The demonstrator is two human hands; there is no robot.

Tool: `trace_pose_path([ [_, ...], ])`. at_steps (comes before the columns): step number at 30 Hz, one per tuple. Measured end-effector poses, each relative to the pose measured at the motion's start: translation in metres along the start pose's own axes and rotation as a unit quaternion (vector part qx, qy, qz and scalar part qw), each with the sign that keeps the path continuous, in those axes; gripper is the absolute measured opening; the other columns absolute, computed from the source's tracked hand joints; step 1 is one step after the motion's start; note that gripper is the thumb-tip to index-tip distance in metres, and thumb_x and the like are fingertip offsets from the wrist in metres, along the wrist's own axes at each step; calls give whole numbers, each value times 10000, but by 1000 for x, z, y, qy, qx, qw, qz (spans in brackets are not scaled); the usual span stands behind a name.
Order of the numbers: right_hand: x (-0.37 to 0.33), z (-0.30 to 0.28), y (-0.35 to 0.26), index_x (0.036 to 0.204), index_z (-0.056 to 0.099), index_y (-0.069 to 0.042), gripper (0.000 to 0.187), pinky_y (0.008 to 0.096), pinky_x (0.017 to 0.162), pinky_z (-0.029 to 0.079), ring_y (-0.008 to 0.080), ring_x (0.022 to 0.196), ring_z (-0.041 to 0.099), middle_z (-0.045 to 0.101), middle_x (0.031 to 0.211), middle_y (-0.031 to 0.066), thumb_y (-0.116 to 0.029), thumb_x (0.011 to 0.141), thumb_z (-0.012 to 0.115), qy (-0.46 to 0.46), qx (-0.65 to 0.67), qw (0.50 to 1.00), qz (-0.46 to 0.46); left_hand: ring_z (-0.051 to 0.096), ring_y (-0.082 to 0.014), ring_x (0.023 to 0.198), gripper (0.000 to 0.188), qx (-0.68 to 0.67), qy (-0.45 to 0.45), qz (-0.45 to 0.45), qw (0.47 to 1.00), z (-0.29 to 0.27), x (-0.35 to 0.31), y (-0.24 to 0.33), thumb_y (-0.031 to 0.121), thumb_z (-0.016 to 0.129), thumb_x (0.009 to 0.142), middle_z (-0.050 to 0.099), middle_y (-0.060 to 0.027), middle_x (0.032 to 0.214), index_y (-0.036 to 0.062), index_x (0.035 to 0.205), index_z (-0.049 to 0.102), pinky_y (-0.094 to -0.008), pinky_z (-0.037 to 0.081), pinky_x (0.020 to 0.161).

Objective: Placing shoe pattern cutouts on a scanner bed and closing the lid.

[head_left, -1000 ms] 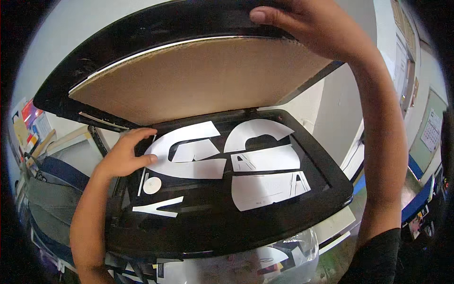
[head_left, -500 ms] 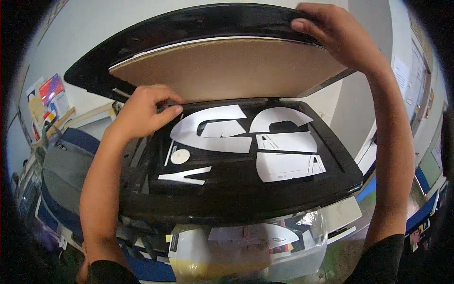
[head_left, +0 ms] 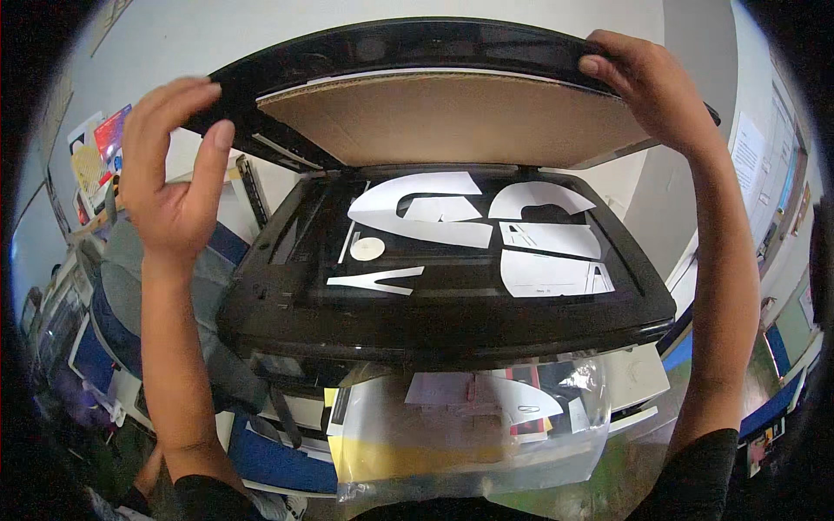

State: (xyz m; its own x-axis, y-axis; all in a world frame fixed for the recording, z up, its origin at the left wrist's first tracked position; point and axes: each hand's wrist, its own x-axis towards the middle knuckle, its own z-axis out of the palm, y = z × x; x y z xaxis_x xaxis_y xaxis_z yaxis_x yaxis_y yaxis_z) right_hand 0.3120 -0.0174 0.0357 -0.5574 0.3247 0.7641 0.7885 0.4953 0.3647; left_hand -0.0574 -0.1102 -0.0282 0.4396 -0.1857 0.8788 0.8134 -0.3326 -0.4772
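Note:
My right hand [head_left: 656,91] grips the raised black scanner lid [head_left: 417,50] near its right end, thumb on the inner side. Beside the lid's left corner, my left hand [head_left: 174,174] is raised with thumb and fingers apart; whether its fingertips touch the lid I cannot tell. A brown cardboard sheet [head_left: 452,126] lines the lid's underside. White paper pieces lie spread on the black scanner [head_left: 434,334]: a U-shaped piece [head_left: 369,204], an arched piece [head_left: 539,198], a forked strip [head_left: 360,280] and several flat-sided ones [head_left: 552,273]. A round cream disc [head_left: 367,249] lies among them.
In front of the scanner sits a clear plastic bag [head_left: 547,460] with paper pieces inside. A grey padded bag or seat [head_left: 165,304] stands to the left. Colourful papers [head_left: 87,152] hang on the left wall, and a white sheet [head_left: 747,161] on the right.
My left hand has lifted from the scanner bed's left edge up to the lid's left corner. The right hand still holds the lid, which appears slightly lower.

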Motion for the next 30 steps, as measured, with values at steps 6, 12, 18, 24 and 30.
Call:
trace_pose_path([
  [6,-7,2,-6,904,586,-65,260,427,646,438,356,724,579,598,753,165,-314,867,521,31,11,999,1,488,-272,1097,345,125,-62,-74,987,8,-17,-31,277,520,874,533,-129,1186,62,1140,558,-368,351,935],
  [12,-13,1,-12,892,581,-66,260,434,648,438,362,740,577,599,759,163,-319,860,527,32,-5,999,3,483,-272,1108,343,81,-73,-116,987,10,-33,-37,280,424,927,536,-118,1190,75,1182,529,-372,321,959],
  [18,-23,1,-15,886,574,-80,254,441,642,433,367,740,571,596,756,160,-328,856,528,26,-2,999,23,488,-253,1096,335,115,-49,-137,983,15,-36,-29,282,404,936,555,-99,1167,113,1192,542,-355,299,968],
  [24,-30,1,-21,895,572,-93,248,439,639,431,368,741,568,594,755,155,-333,853,528,26,5,999,36,537,-225,1023,263,35,-37,-174,983,11,-40,-29,218,487,907,596,-97,1088,109,1114,606,-322,385,898],
  [30,-36,-1,-28,916,574,-97,225,425,648,434,360,755,571,598,768,144,-309,856,528,20,23,999,43,559,-176,998,221,29,-59,-240,969,6,-37,-24,163,540,886,620,-79,1046,62,1061,630,-287,401,892],
])
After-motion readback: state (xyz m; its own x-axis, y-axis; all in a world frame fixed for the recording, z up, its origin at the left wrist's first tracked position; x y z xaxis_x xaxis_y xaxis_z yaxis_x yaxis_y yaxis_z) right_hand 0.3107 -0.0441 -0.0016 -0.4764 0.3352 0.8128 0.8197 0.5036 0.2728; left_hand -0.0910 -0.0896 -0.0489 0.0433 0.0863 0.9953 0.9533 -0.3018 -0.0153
